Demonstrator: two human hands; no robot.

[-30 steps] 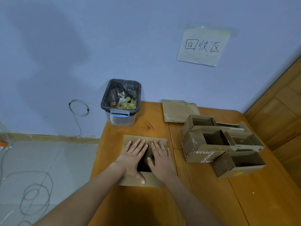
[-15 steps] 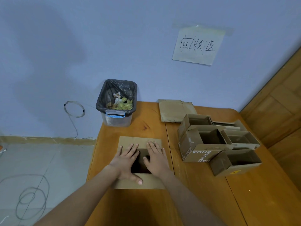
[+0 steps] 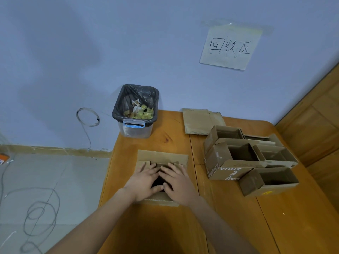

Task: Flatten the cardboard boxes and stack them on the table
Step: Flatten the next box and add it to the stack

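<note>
We see the wooden surface (image 3: 229, 208) carrying open boxes (image 3: 249, 158) toward its right edge, a lined bin (image 3: 136, 114) at the far left corner, and a flattened stack (image 3: 201, 121) at the far edge. Near the left edge, our left hand (image 3: 142, 182) and right hand (image 3: 178, 182) press the box (image 3: 163, 156) down, fingers straight and spread.

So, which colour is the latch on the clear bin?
Light blue; the latch on the clear bin shows in the head view.
</note>
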